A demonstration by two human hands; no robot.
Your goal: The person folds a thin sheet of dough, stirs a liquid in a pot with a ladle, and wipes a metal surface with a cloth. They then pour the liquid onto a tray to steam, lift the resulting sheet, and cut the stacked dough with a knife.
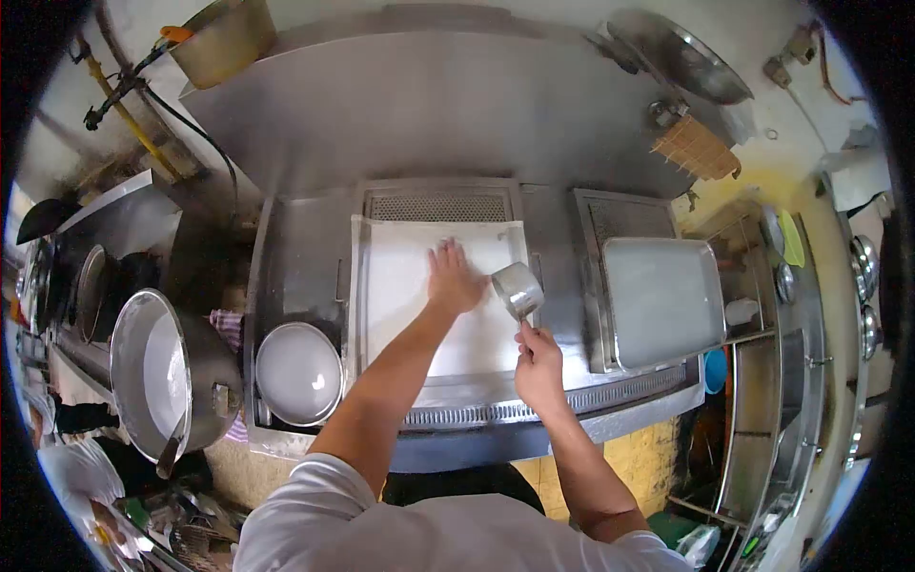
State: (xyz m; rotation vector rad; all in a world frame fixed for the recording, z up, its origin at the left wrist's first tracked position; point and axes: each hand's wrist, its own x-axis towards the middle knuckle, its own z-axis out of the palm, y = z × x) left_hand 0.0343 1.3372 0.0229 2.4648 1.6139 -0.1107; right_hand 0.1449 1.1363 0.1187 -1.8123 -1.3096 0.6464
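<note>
A white cloth-like sheet [400, 305] covers most of a metal steaming surface with a perforated plate [438, 208] showing at its far edge. My left hand [455, 276] lies over the sheet with its fingers stretched out, a little smeared by motion. In my right hand [540, 367] is the handle of a small metal dipper [518, 291], held at the sheet's right side with its cup tilted. What the cup contains, if anything, cannot be made out.
A rectangular tray of white material [664, 300] sits to the right. On the left are a round pan with white contents [298, 374] and a large pot [212, 381] of white liquid. A bamboo-like brush [699, 149] hangs at the back right. Another person [91, 477] is at lower left.
</note>
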